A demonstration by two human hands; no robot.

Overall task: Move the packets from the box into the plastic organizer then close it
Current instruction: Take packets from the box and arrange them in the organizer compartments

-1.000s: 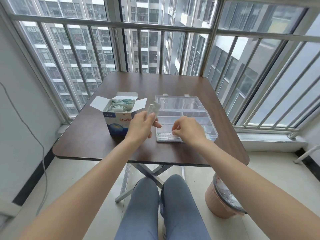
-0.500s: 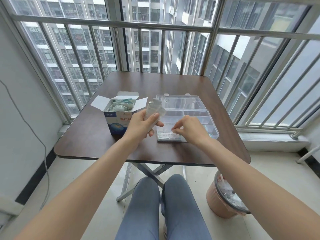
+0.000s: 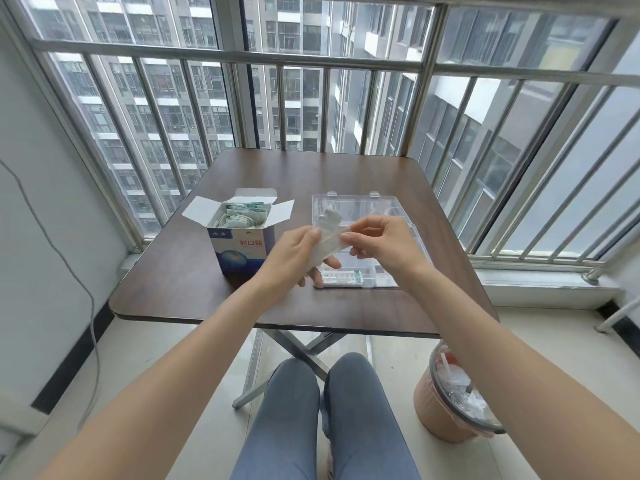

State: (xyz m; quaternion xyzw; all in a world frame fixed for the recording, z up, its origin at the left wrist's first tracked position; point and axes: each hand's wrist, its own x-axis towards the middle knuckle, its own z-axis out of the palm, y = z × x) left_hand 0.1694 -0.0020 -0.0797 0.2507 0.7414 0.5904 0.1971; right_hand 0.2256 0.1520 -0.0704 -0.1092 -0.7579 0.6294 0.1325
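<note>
Bare desk is lying open left of the box (flaps raised); the organizer is blocking the right.

A white-and-blue box with red characters, clear organizer, dark brown table, pinkish-brown bin.

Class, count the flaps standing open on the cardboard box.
3: one on the left, one at the back, one on the right of the cardboard box. A front flap may be hidden.
</note>
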